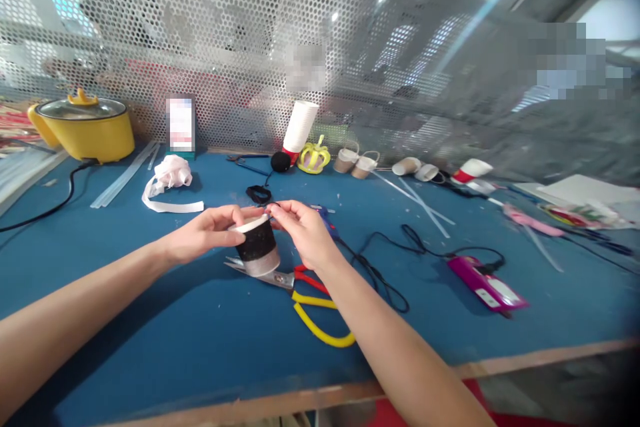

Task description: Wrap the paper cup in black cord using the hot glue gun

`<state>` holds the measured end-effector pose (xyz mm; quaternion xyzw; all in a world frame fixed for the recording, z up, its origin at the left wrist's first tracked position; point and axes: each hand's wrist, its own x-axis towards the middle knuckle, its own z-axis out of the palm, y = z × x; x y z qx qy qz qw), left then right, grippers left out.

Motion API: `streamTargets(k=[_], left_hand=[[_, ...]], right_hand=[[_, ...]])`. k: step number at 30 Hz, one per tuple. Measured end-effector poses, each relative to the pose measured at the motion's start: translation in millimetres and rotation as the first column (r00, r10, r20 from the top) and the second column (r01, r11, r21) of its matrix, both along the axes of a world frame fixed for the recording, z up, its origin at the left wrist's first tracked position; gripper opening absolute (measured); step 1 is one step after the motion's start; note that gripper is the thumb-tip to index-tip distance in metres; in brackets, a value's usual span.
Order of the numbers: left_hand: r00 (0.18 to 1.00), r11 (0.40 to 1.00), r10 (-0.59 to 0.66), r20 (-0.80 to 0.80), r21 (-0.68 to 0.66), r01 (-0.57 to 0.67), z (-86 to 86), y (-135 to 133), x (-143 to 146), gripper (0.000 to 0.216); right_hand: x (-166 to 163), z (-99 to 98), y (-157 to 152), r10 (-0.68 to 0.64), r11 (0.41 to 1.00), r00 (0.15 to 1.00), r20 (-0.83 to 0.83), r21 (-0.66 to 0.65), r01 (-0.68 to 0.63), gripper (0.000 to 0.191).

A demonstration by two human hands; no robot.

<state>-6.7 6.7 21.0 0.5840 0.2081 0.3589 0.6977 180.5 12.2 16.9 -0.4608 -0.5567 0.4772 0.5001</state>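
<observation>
Perforated metal sheeting [225,33] stands behind a blue worktable [200,340]. Near its middle, the left hand [213,232] clamps a black-banded cup [256,240] by the rim, where the right hand [303,230] pinches black yarn [259,195]. From the cup, scissors [286,280] extend toward four o'clock; a yarn ball [281,161] sits near one, a yellow electric pot [97,137] at ten.

"How many bare hands do you count?"
"Two: a left hand [215,233] and a right hand [304,233]."
"Vessels?"
"One round black-and-grey cup [257,243], one yellow electric pot with a glass lid [100,138], two small brown buckets with loop handles [345,161]."
"Others?"
"One pair of red-and-yellow-handled metal scissors [281,279], one magenta power strip [485,283], one black yarn ball [281,161]. The clear sticks [123,178] run together, uncountable."
</observation>
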Motion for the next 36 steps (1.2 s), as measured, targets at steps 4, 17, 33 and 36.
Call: streamTargets(k=[4, 17, 33, 36], left_hand=[[1.0, 1.0, -0.008, -0.003, 0.016, 0.009, 1.3, -0.8, -0.1, 0.013], [0.998, 0.999, -0.011, -0.06, 0.042, 0.013, 4.0, -2.6, -0.8, 0.016], [0.95, 0.934, 0.149, -0.275, 0.355, -0.043, -7.0, 1.3, 1.8, 0.027], [0.935, 0.938, 0.169, -0.312, 0.342, -0.056, -8.1, -0.7, 3.5, 0.04]], right_hand=[[-2.5, 1.0, -2.9, 0.011, 0.999, 0.999, -0.046, -0.046, -0.013, 0.022], [-10.3, -12.0, -7.3, 0.021, 0.997, 0.997, -0.079, -0.079, -0.027, 0.028], [-9.0, -17.2, -4.3, -0.142, 0.984, 0.967, 0.214, 0.139, 0.114, 0.025], [-9.7, -17.0, -4.9, -0.139, 0.982, 0.965, 0.224, 0.154, 0.105, 0.023]])
